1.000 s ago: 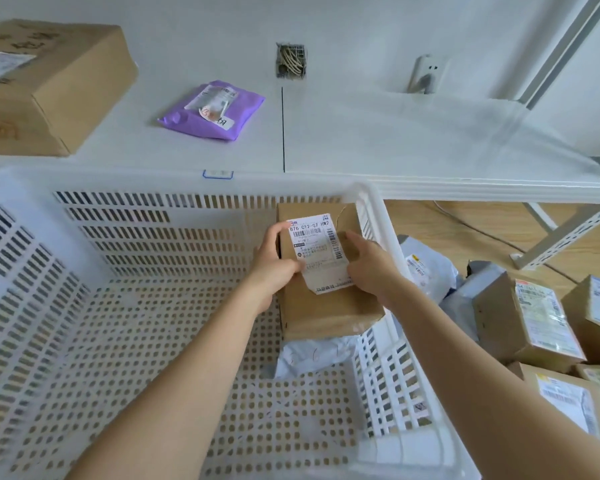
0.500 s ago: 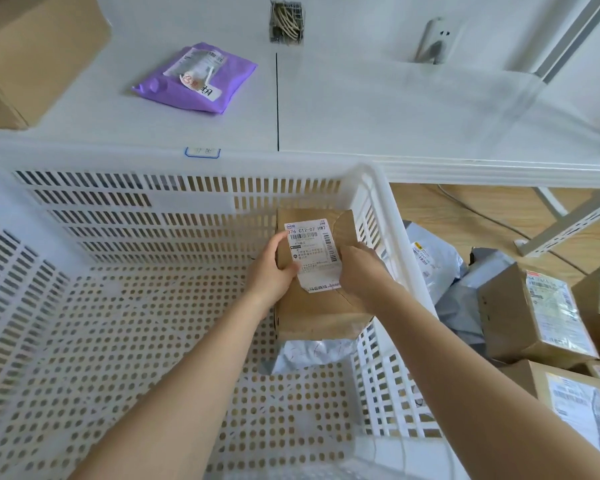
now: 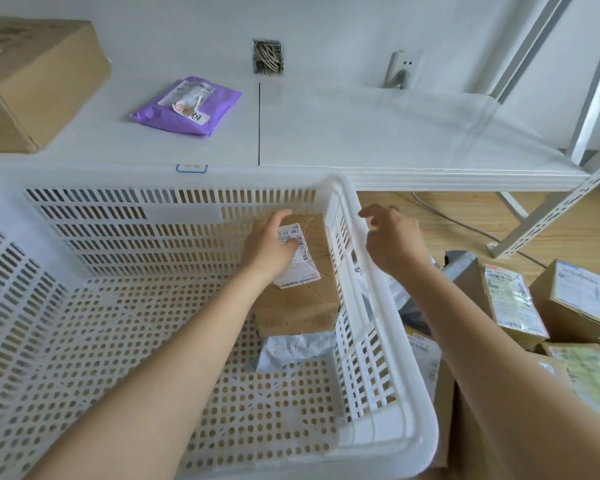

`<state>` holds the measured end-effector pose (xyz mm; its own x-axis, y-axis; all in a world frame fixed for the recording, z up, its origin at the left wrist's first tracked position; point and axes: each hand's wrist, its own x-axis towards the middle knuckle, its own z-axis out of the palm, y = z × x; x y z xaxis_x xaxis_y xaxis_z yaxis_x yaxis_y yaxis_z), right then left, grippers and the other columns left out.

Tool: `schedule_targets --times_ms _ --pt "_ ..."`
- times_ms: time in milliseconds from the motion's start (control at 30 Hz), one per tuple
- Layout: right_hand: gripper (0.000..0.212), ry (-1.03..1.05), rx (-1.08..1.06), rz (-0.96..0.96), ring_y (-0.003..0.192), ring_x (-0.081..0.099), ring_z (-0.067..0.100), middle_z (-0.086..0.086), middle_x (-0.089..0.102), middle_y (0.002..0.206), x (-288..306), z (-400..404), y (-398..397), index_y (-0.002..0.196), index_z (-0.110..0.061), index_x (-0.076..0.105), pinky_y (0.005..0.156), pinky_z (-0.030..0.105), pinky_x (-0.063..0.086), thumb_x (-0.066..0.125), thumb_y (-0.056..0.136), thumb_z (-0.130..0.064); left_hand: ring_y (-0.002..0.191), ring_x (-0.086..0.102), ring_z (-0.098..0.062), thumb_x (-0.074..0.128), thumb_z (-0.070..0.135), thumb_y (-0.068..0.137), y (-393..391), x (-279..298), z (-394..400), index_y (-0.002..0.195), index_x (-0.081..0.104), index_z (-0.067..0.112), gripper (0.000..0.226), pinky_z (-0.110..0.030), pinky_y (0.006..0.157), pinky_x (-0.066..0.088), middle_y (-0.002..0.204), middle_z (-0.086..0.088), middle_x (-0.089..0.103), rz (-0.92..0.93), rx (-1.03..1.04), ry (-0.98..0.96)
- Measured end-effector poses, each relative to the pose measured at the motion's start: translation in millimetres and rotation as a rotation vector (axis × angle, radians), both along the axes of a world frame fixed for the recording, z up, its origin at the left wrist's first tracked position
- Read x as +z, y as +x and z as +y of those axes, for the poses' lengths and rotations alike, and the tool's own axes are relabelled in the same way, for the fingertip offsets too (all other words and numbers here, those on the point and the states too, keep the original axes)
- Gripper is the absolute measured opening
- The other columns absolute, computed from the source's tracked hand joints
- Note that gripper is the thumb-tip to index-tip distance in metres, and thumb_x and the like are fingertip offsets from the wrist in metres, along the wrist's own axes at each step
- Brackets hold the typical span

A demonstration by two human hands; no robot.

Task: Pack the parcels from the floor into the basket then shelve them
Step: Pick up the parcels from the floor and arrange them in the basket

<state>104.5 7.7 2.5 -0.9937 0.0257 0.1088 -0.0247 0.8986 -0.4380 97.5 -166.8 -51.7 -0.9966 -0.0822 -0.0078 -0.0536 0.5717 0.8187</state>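
Left hand [image 3: 269, 249] presses the brown parcel [image 3: 300, 275] into the basket [image 3: 378, 306] corner; right hand [image 3: 394, 242], fingers loosely spread, holds nothing — the parcel, perched on a grey mailer [image 3: 291, 351], could tilt.

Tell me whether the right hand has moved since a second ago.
Yes. The right hand has let go of the brown parcel and moved right, out over the basket's right rim.

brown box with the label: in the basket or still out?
In. The brown cardboard box sits inside the white plastic basket, on a grey poly mailer, left hand resting on it.
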Motion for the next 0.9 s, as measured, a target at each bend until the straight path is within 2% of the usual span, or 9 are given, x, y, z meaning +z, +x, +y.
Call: schedule_targets --times_ms 67,133,200,367,467,600,667,767,900 --pt "0.047 -0.035 -0.057 -0.037 0.104 0.054 0.028 0.012 0.057 0.117 1.6 21.9 3.4 0.123 -0.015 0.055 0.073 0.024 0.034 0.042 0.083 0.005 0.13 0.038 -0.021 0.052 0.016 0.09 1.3 13.3 13.2 0.136 0.041 0.028 0.049 -0.023 0.09 0.028 0.144 -0.003 0.036 0.051 -0.04 -0.025" --pt "0.043 -0.066 -0.109 -0.068 0.097 0.057 0.029 0.01 0.06 0.108 -0.8 44.4 7.2 0.122 -0.016 0.055 0.068 0.027 0.037 0.043 0.085 0.003 0.129 0.039 -0.019 0.052 0.016 0.09 1.5 25.8 28.7 0.133 0.045 0.027 0.045 -0.021 0.091 0.026 0.142 -0.002 0.039 0.1 -0.079 -0.063" --pt "0.04 -0.099 -0.152 -0.108 0.083 0.057 0.028 0.008 0.061 0.102 -7.2 65.4 9.3 0.122 -0.016 0.054 0.059 0.03 0.043 0.044 0.087 0.001 0.127 0.041 -0.018 0.052 0.016 0.089 -1.5 37.1 45.7 0.13 0.049 0.024 0.042 -0.019 0.091 0.026 0.139 -0.002 0.044 0.139 -0.119 -0.109" --pt "0.039 -0.28 -0.24 -0.198 0.052 0.045 0.014 0.002 0.055 0.074 -39.8 104.6 3.2 0.126 -0.017 0.051 0.046 0.024 0.035 0.045 0.089 -0.007 0.118 0.048 -0.021 0.053 0.015 0.085 -16.1 56.3 91.9 0.116 0.061 0.023 0.033 -0.021 0.086 0.032 0.129 -0.004 0.053 0.188 -0.226 -0.234" --pt "0.039 -0.367 -0.302 -0.286 0.049 0.045 0.012 -0.001 0.052 0.067 -65.0 116.4 -3.7 0.129 -0.021 0.049 0.043 0.022 0.036 0.046 0.091 -0.015 0.115 0.051 -0.02 0.053 0.018 0.085 -25.9 59.2 119.8 0.108 0.065 0.023 0.027 -0.022 0.084 0.034 0.122 -0.002 0.057 0.167 -0.317 -0.33" --pt "0.044 -0.434 -0.324 -0.425 0.044 0.039 0.01 -0.005 0.046 0.058 -103.5 119.7 -11.2 0.136 -0.027 0.041 0.038 0.019 0.029 0.044 0.092 -0.021 0.112 0.051 -0.021 0.05 0.021 0.085 -43.8 59.1 149.5 0.107 0.062 0.026 0.026 -0.025 0.081 0.036 0.114 0.001 0.056 0.015 -0.443 -0.519" --pt "0.047 -0.48 -0.34 -0.476 0.044 0.037 0.01 -0.004 0.044 0.059 -122.3 120.9 -14.9 0.138 -0.027 0.039 0.04 0.02 0.028 0.043 0.092 -0.019 0.112 0.051 -0.022 0.05 0.019 0.084 -52.5 57.2 161.0 0.108 0.062 0.026 0.028 -0.027 0.084 0.04 0.115 0.0 0.057 -0.03 -0.457 -0.564" --pt "0.052 -0.531 -0.381 -0.531 0.046 0.037 0.01 -0.005 0.039 0.063 -145.1 122.8 -20.8 0.142 -0.029 0.031 0.04 0.02 0.029 0.042 0.093 -0.018 0.111 0.053 -0.023 0.05 0.017 0.085 -63.8 51.2 173.6 0.106 0.062 0.026 0.026 -0.025 0.077 0.038 0.122 -0.001 0.057 -0.067 -0.443 -0.612" --pt "0.055 -0.68 -0.42 -0.534 0.046 0.037 0.012 -0.002 0.043 0.064 -166.1 120.4 -28.7 0.143 -0.033 0.027 0.043 0.022 0.033 0.043 0.093 -0.016 0.104 0.054 -0.024 0.051 0.019 0.083 -76.5 39.5 181.4 0.101 0.063 0.025 0.022 -0.026 0.074 0.039 0.116 -0.002 0.059 -0.105 -0.43 -0.624"
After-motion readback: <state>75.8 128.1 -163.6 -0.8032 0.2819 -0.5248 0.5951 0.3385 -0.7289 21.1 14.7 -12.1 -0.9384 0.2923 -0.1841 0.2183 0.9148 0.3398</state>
